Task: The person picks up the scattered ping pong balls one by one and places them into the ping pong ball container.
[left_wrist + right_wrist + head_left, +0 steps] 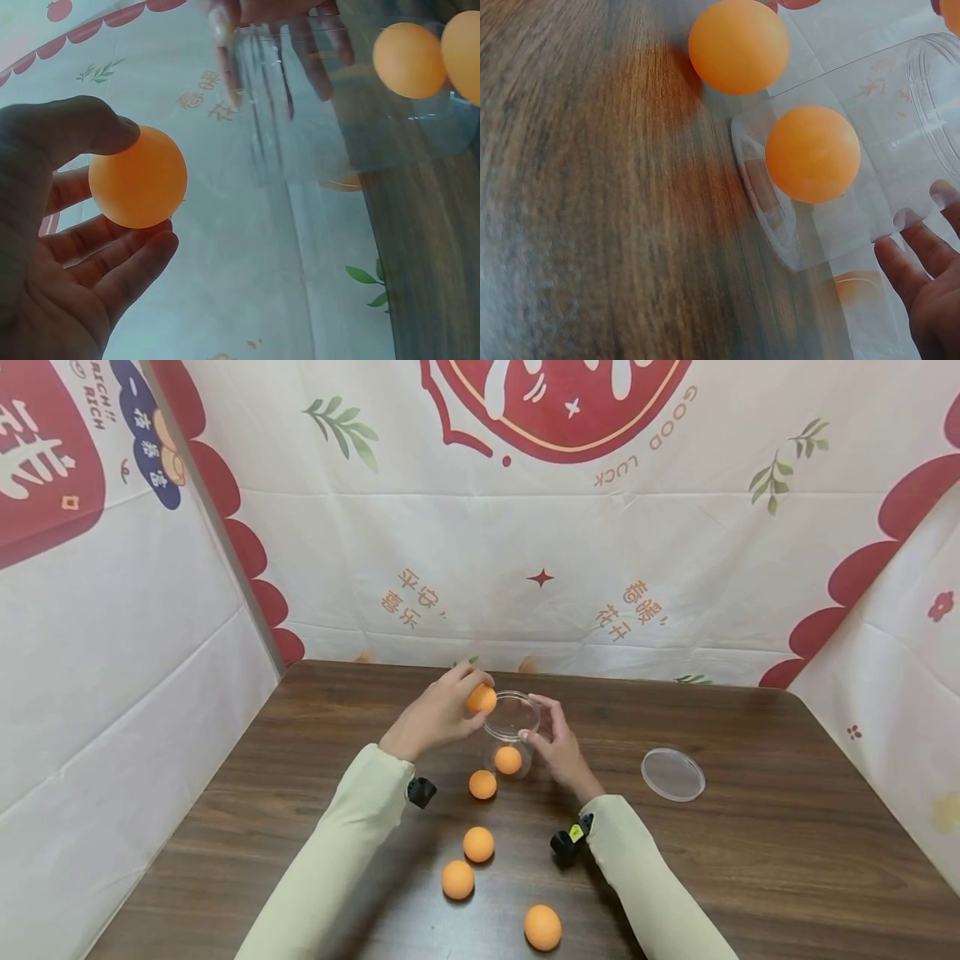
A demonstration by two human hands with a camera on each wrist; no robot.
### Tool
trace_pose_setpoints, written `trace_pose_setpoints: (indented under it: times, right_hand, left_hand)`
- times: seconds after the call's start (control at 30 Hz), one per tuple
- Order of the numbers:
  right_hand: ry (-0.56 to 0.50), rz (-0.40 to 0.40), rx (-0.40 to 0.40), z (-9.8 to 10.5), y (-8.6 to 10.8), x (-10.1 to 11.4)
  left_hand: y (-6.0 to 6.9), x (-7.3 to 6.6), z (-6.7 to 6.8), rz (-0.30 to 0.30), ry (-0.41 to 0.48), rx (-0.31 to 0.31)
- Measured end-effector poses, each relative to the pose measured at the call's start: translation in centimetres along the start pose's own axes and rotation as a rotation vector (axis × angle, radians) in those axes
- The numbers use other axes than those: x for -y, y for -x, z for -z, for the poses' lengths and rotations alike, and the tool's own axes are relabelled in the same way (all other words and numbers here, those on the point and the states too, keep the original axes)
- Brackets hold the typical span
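Note:
My left hand (438,714) pinches an orange ping-pong ball (139,178) between thumb and fingers, at the left side of a clear jar's rim. The see-through plastic jar (881,142) stands upright on the table, its round mouth facing up. Around its upper part, my right hand (558,747) holds it with thumb and fingers. One orange ball (508,760) lies at the bottom inside the jar. Another ball (483,785) rests on the table just outside, near the jar's base.
Nearer to me on the brown wooden table (750,860) lie two close balls (478,844) and a single ball (543,927). A clear round lid (673,774) lies flat to the right. Printed white cloth (480,543) hangs behind the table's far edge.

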State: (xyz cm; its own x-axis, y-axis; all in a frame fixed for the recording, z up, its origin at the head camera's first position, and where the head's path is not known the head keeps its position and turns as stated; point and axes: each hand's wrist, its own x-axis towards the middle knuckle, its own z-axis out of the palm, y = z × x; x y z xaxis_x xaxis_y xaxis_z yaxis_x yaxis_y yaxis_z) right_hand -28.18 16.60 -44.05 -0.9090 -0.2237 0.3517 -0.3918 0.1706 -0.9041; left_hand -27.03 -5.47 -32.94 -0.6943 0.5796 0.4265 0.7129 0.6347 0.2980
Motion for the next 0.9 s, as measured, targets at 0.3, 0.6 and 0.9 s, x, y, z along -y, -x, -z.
trace_pose_setpoints:
  times: [0.3, 0.6, 0.9]
  right_hand:
    - [0.010, 0.006, -0.003, 0.0, 0.0, -0.1]
    - [-0.017, 0.023, -0.008, -0.1, 0.0, 0.1]
    - [-0.009, 0.010, -0.001, 0.0, 0.0, 0.2]
  left_hand:
    - [-1.6, -0.4, -0.1, 0.019, -0.006, 0.023]
    - [-2.9, -0.1, -0.2, 0.039, 0.025, 0.053]
    - [-3.1, 0.2, -0.8, 0.049, 0.053, 0.090]
